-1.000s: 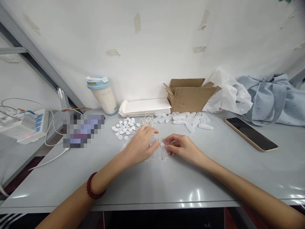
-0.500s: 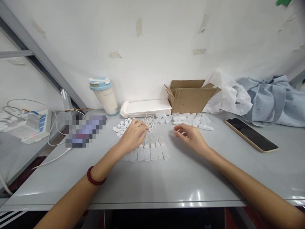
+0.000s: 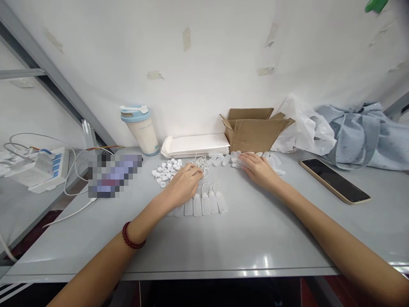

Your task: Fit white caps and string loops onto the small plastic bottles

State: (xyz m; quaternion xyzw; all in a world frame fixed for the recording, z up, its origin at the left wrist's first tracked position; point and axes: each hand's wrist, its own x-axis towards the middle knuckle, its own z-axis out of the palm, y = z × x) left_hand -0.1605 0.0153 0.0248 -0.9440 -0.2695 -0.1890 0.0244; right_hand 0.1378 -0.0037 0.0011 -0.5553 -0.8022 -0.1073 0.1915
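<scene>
My left hand [image 3: 183, 186] is over the near edge of a tangle of white strings [image 3: 202, 162]. Its fingers are bent and pressed together, and whatever lies between the fingertips is hidden. My right hand [image 3: 260, 171] reaches onto a loose heap of small translucent plastic bottles [image 3: 275, 161], fingers stretched out and touching or just above them. White caps [image 3: 163, 172] lie in a pile left of the strings. In front stands a neat row of similar bottles [image 3: 205, 204] laid side by side, with string loops at their tops; my left hand covers part of it.
Behind are a stack of white flat packs [image 3: 195, 145], an open cardboard box [image 3: 255, 133] and a blue-lidded cup [image 3: 142, 133]. A phone [image 3: 335, 180], plastic bag [image 3: 302, 128] and blue cloth bag [image 3: 354, 134] sit right. A power strip [image 3: 49, 170] and cables are left.
My right hand has moved forward onto the heap of bottles, its fingers straightening. My left hand has shifted slightly right and nearer, uncovering more caps.
</scene>
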